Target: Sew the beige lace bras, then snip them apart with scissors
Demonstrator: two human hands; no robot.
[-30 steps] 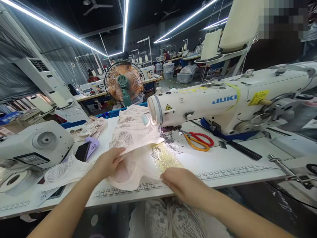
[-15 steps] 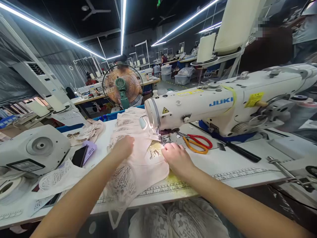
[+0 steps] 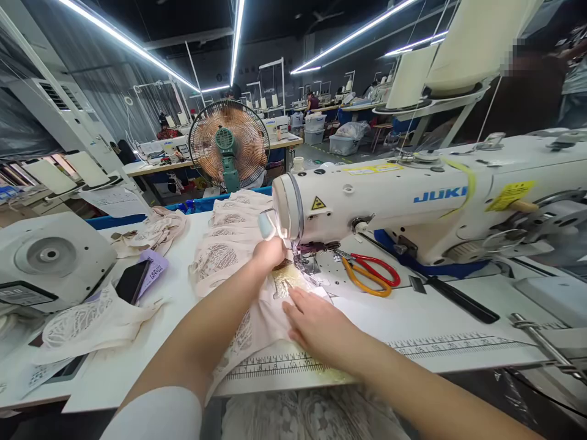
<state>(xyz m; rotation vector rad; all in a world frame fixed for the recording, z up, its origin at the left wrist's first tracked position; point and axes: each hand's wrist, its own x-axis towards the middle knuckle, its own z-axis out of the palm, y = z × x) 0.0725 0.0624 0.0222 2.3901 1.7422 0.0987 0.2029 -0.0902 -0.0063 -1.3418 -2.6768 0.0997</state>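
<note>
Pale pink lace fabric [image 3: 224, 256] lies bunched in a long strip on the table left of the white sewing machine's needle area [image 3: 305, 256]. Close beside the needle, my left hand [image 3: 269, 253] is closed on the fabric's edge; its fingertips are mostly hidden. Nearer the table's front, my right hand [image 3: 321, 324] rests with fingers stretched over the fabric, below the shiny yellowish plate [image 3: 285, 280]. Its thumb is partly tucked under. The sewing machine arm [image 3: 367, 195] spans the right side above the table.
Red-and-orange-handled scissors [image 3: 369, 275] and a black-handled tool [image 3: 463, 299] lie right of the needle. A printed ruler strip [image 3: 275, 365] runs along the front edge. At left are a lace cup piece [image 3: 87, 324], a dark phone-like object [image 3: 132, 281] and a winding device [image 3: 55, 256]. A fan [image 3: 229, 146] stands behind.
My left hand has moved right and forward to the needle area. My right hand has drawn back from the needle toward the front edge, its fingers now extended. The view has shifted slightly.
</note>
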